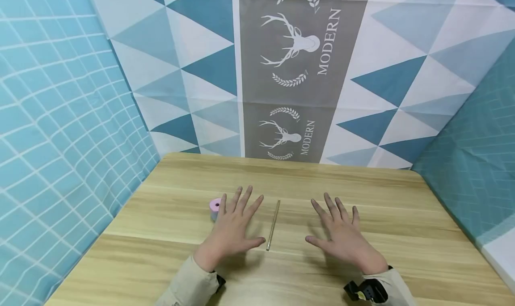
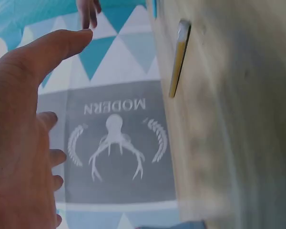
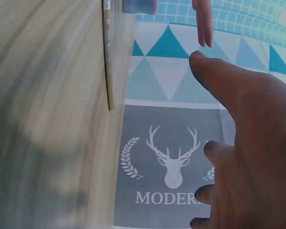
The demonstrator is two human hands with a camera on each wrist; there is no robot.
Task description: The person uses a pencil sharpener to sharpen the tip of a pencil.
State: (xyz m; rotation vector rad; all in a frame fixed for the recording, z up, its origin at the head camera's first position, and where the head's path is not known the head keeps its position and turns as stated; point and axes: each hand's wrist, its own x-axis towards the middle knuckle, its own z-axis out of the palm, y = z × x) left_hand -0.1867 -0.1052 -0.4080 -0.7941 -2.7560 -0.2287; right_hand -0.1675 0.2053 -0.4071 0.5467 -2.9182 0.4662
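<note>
A slim gold-coloured pencil (image 1: 273, 225) lies lengthwise on the wooden table between the two hands. My left hand (image 1: 231, 228) hovers to its left with fingers spread, the thumb tip close to the pencil but apart from it. Just beyond the left fingers stands a small round sharpener-like cylinder (image 1: 214, 204) with a pink top, a dark hole and a grey body, partly hidden by that hand. My right hand (image 1: 342, 234), fingers also spread, is held over the table to the right of the pencil. Neither hand holds anything. Both wrist views show the pencil (image 2: 178, 62) lying beside the hand.
The light wooden table (image 1: 382, 194) ends at a back wall hung with a patterned cloth (image 1: 289, 73). Blue checked cloth (image 1: 60, 118) borders the left side, and teal cloth (image 1: 474, 140) the right. Black straps (image 1: 366, 291) sit on the wrists.
</note>
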